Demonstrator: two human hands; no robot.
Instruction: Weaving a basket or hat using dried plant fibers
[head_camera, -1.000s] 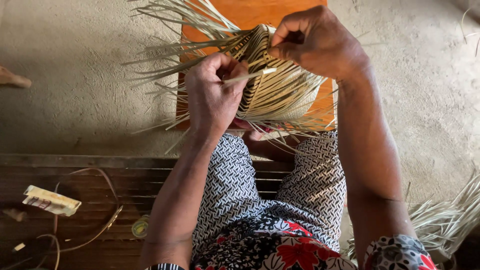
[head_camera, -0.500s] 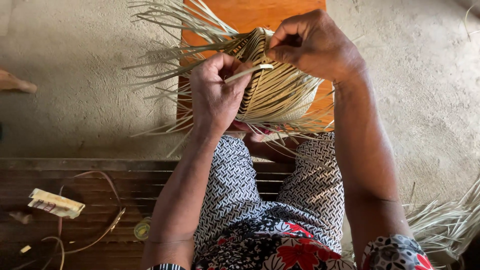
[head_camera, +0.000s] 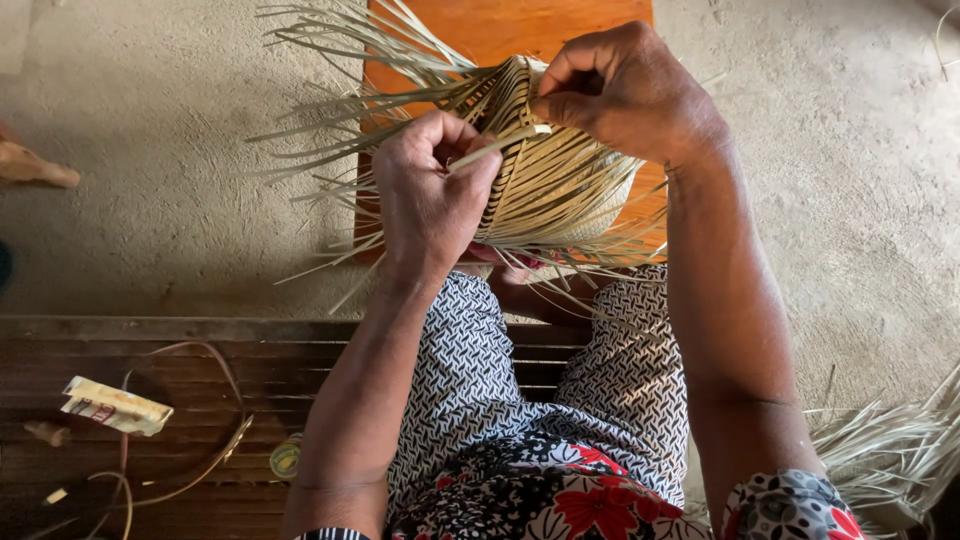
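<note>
Both bare forearms reach forward from the lap; the left hand (head_camera: 432, 195) is curled in a loose fist, the right hand (head_camera: 625, 90) pinches with fingertips, knuckles up.

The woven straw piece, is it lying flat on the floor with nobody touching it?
No, the woven straw piece is gripped by both the left hand and the right hand above an orange board.

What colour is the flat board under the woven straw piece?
Orange wooden board, seen best in the head view.
</note>
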